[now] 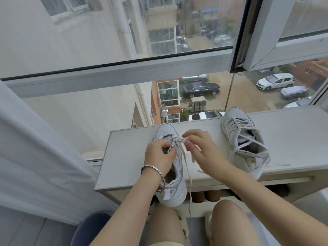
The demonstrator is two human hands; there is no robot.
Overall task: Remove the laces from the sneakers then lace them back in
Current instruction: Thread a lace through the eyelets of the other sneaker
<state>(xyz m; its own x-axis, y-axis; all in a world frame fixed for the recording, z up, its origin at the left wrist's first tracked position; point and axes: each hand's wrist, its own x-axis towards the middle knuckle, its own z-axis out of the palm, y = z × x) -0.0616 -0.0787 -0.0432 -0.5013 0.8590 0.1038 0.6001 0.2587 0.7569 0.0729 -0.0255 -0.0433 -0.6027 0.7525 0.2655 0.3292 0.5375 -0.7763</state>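
Observation:
Two white sneakers stand on a white shelf top (pixel 127 157) by the window. The near sneaker (pixel 174 185) points away from me, heel over the front edge. My left hand (pixel 158 158), with a bracelet at the wrist, grips its upper by the eyelets. My right hand (pixel 200 150) pinches the white lace (pixel 184 160) just above the eyelets; the lace's loose end hangs down past the shelf's front edge. The second sneaker (pixel 246 141) sits to the right, laced, with its lace ends lying loose on the shelf.
A large window (pixel 124 68) rises right behind the shelf, with an opened sash at the upper right. A white curtain (pixel 32 157) hangs on the left. Brown shoes (pixel 205 196) sit inside the shelf below. My knees are under the front edge.

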